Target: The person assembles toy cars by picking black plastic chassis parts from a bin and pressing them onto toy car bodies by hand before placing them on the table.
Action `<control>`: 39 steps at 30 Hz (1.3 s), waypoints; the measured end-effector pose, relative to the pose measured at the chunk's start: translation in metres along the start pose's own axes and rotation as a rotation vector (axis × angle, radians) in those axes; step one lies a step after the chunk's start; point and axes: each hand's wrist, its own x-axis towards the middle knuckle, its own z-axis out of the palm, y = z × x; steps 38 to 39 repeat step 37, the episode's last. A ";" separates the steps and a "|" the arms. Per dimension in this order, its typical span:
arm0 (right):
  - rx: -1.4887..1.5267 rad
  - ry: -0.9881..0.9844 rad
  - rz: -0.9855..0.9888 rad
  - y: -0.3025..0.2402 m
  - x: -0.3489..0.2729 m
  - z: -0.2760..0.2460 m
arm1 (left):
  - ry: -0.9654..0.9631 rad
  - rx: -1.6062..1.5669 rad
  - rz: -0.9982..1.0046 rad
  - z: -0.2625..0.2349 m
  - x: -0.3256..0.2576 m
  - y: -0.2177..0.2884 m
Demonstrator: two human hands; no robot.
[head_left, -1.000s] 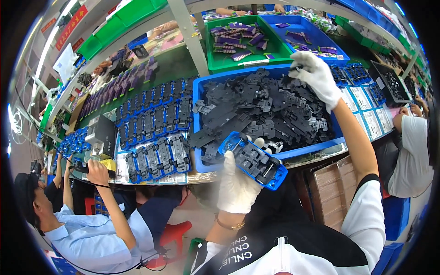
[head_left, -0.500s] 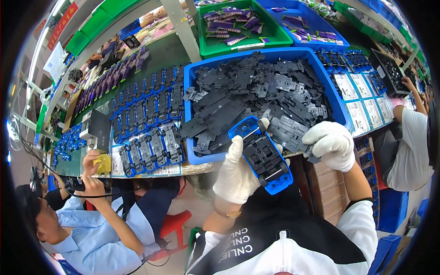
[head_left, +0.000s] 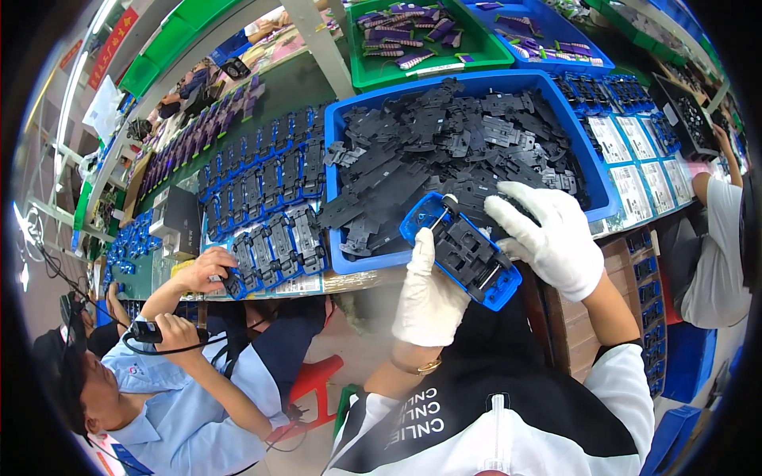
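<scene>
My gloved left hand (head_left: 429,305) grips a blue toy car body (head_left: 467,252), its underside facing up. Black parts fill the middle of the car, and thin metal axles and dark wheels show near its ends. My gloved right hand (head_left: 559,246) is at the car's right side, fingers spread and the thumb close to a wheel. No part shows in that hand, though its palm side is partly hidden. Just beyond both hands, a large blue bin (head_left: 601,186) holds a heap of flat black chassis plates (head_left: 444,155).
Rows of car bodies with black undersides (head_left: 278,250) lie left of the bin. A co-worker in a light blue shirt (head_left: 198,412) touches that row and holds a corded tool (head_left: 151,332). Beyond stand a green tray (head_left: 432,77) and a blue tray (head_left: 599,65) with purple parts.
My right hand no longer shows the black chassis plate and has spread its fingers beside the car. The car has shifted slightly right. The co-worker's hand has reached to the row of cars.
</scene>
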 end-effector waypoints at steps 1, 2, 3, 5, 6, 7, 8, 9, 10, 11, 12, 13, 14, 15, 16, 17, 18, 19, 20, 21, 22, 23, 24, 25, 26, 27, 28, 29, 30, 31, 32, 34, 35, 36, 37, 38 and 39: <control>-0.030 0.016 0.003 -0.001 0.000 0.002 | 0.005 0.001 0.009 -0.002 0.002 -0.001; -0.015 0.035 0.040 0.000 0.001 0.003 | -0.029 -0.050 -0.001 -0.006 0.004 -0.002; 0.001 0.054 0.078 0.001 0.001 0.004 | -0.063 -0.101 -0.010 -0.008 0.006 -0.003; -0.027 0.306 0.121 -0.002 -0.004 0.007 | -0.041 -0.048 0.063 -0.007 0.006 -0.003; 0.007 0.301 0.165 -0.012 -0.006 0.001 | -0.095 -0.077 0.095 -0.008 0.006 -0.004; 0.036 0.298 0.206 -0.026 -0.007 -0.010 | -0.154 -0.107 0.127 -0.007 0.006 -0.005; 0.082 0.235 0.214 -0.036 -0.013 -0.010 | -0.119 -0.131 0.109 -0.012 0.008 -0.010; 0.125 0.206 0.161 -0.045 -0.014 -0.012 | -0.118 -0.130 0.108 -0.012 0.010 -0.013; 0.138 0.222 0.139 -0.050 -0.013 -0.010 | -0.091 -0.080 0.172 -0.010 0.010 -0.015; 0.149 0.239 0.117 -0.055 -0.011 -0.006 | -0.065 -0.030 0.236 -0.009 0.010 -0.017; 0.133 0.243 0.138 -0.058 -0.009 -0.003 | -0.102 -0.054 0.216 -0.011 0.011 -0.019; 0.134 0.243 0.139 -0.059 -0.007 0.002 | -0.102 -0.053 0.216 -0.010 0.010 -0.021; 0.144 0.243 0.130 -0.060 -0.007 0.008 | -0.079 -0.034 0.253 -0.010 0.010 -0.025; 0.154 0.243 0.121 -0.061 -0.007 0.013 | -0.056 -0.015 0.291 -0.009 0.009 -0.028; 0.143 0.224 0.123 -0.063 -0.006 0.015 | -0.107 0.049 0.344 -0.009 0.008 -0.030; 0.143 0.224 0.121 -0.064 -0.004 0.015 | -0.106 0.049 0.346 -0.008 0.006 -0.031; 0.114 0.227 0.103 -0.064 -0.002 0.014 | -0.082 0.102 0.363 -0.005 0.004 -0.032; 0.086 0.228 0.087 -0.064 0.000 0.016 | -0.056 0.154 0.379 -0.005 0.004 -0.032; 0.071 0.194 0.104 -0.066 0.001 0.015 | -0.065 0.111 0.372 -0.010 0.006 -0.030; 0.072 0.191 0.102 -0.066 0.002 0.014 | -0.062 0.109 0.374 -0.013 0.008 -0.028; 0.066 0.155 0.105 -0.065 0.002 0.012 | -0.013 0.144 0.355 -0.015 0.009 -0.026; 0.059 0.119 0.109 -0.063 0.001 0.011 | 0.038 0.179 0.335 -0.015 0.010 -0.024; 0.165 0.116 0.081 -0.053 -0.002 0.013 | 0.040 0.150 0.326 -0.012 0.010 -0.021; 0.363 0.129 0.167 -0.047 -0.013 0.021 | 0.018 0.097 0.320 -0.012 0.009 -0.019; 0.558 0.182 0.316 -0.046 -0.022 0.020 | 0.011 0.073 0.340 -0.011 0.011 -0.019; 0.752 0.236 0.466 -0.046 -0.027 0.019 | 0.004 0.048 0.359 -0.009 0.013 -0.019; 0.747 0.240 0.436 -0.044 -0.027 0.019 | 0.017 0.055 0.382 -0.009 0.013 -0.017; 0.751 0.237 0.437 -0.045 -0.027 0.021 | 0.021 0.056 0.383 -0.008 0.013 -0.016; 0.731 0.192 0.388 -0.046 -0.026 0.024 | 0.039 0.029 0.400 -0.006 0.012 -0.017; 0.705 0.150 0.345 -0.048 -0.026 0.027 | 0.052 0.001 0.410 -0.005 0.012 -0.017; 0.694 0.109 0.371 -0.051 -0.025 0.028 | 0.003 -0.026 0.391 -0.007 0.012 -0.018; 1.016 0.111 0.528 -0.057 -0.027 0.036 | 0.007 -0.007 0.374 -0.005 0.009 -0.019; 1.274 0.147 0.638 -0.062 -0.027 0.039 | 0.011 0.012 0.365 -0.005 0.008 -0.019; 1.384 0.142 0.696 -0.063 -0.027 0.038 | 0.043 0.016 0.357 -0.006 0.008 -0.019; 1.494 0.137 0.750 -0.062 -0.026 0.036 | 0.073 0.021 0.351 -0.010 0.009 -0.018; 1.494 0.137 0.750 -0.062 -0.026 0.036 | 0.073 0.021 0.351 -0.010 0.009 -0.018; 1.494 0.137 0.750 -0.062 -0.026 0.036 | 0.073 0.021 0.351 -0.010 0.009 -0.018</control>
